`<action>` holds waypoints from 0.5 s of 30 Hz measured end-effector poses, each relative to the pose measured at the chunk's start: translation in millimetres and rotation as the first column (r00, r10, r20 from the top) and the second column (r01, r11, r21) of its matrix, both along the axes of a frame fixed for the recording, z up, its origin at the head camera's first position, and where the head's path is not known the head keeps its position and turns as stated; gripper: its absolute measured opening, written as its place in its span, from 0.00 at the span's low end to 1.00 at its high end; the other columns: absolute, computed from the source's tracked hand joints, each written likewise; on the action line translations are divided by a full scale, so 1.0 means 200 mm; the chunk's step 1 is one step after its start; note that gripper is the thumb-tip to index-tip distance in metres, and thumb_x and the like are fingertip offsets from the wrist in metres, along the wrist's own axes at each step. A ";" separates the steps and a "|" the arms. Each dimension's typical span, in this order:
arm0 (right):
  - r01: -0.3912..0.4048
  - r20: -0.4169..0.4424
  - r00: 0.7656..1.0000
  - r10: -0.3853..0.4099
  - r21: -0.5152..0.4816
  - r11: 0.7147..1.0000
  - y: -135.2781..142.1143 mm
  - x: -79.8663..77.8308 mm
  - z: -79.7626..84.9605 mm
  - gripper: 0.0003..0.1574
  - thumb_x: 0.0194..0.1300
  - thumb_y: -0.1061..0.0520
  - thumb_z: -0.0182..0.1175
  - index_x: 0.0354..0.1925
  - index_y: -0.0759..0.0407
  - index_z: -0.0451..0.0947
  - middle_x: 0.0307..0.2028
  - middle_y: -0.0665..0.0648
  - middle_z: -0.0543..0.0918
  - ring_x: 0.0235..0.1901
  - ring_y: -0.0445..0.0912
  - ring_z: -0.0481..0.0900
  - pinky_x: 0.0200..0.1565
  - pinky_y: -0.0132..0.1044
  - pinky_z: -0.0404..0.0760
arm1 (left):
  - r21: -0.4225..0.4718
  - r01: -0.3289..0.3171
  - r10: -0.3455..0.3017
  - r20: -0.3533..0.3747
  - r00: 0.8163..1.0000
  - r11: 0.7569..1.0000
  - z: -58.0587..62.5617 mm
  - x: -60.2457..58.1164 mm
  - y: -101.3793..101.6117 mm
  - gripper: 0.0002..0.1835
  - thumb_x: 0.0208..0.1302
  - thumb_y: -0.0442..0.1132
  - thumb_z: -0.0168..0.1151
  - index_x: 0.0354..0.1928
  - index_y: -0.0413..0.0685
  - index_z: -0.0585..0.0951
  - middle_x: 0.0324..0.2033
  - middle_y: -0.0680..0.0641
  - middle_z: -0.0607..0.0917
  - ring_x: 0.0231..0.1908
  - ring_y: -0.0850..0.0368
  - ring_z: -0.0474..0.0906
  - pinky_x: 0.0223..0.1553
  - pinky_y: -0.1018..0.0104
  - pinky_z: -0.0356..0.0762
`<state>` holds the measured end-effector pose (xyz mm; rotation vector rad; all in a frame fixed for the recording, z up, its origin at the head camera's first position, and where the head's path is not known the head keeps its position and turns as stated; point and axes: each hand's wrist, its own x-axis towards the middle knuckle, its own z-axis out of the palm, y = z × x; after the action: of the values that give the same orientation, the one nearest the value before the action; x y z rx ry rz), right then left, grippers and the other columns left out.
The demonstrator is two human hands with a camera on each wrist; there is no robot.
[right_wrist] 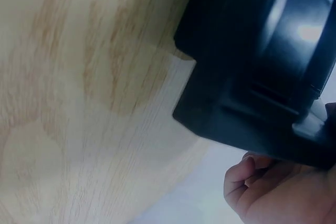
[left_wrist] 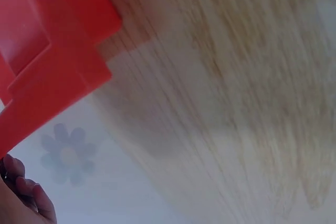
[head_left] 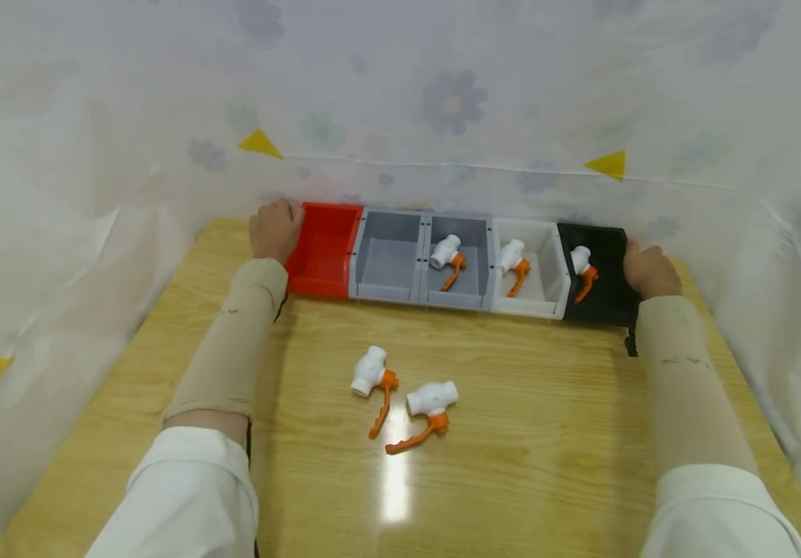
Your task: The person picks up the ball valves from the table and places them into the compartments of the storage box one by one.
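Observation:
At the far end of the table, a row of joined storage bins runs from left to right. My left hand (head_left: pixel 277 229) grips the outer end of the red bin (head_left: pixel 325 252), its fingers curled by the rim. The outer side of the black bin (head_left: pixel 609 271) is held by my right hand (head_left: pixel 651 269), whose fingers curl in the right wrist view. White ball valves with orange handles lie in the right grey bin (head_left: pixel 473 287), the white bin (head_left: pixel 543 271) and the black bin. Two more, a left valve (head_left: pixel 370 372) and a right valve (head_left: pixel 432 398), lie on the table.
The left grey bin (head_left: pixel 388 263) holds nothing visible. Behind the bins hangs a pale flowered sheet (head_left: pixel 442 101) with yellow triangles, closing off the back and sides. The wooden table (head_left: pixel 512 465) reflects a bright light near the right valve.

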<state>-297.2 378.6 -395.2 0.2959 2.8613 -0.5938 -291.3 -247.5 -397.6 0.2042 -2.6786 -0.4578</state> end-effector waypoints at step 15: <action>0.010 0.001 1.000 -0.010 0.004 1.000 0.03 0.03 0.03 0.58 0.64 0.32 0.09 0.64 0.85 0.36 0.56 0.86 0.55 0.50 0.77 0.60 0.50 0.65 0.61 | 0.156 0.375 -0.402 0.218 0.889 0.914 0.11 0.55 0.27 0.10 0.64 0.43 0.50 0.30 0.45 0.67 0.21 0.45 0.69 0.23 0.52 0.64 0.26 0.61 0.63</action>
<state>-291.4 384.2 -388.5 0.3107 2.8618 -0.5891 -181.8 -192.6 -375.0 -0.2735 -2.9462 -0.7474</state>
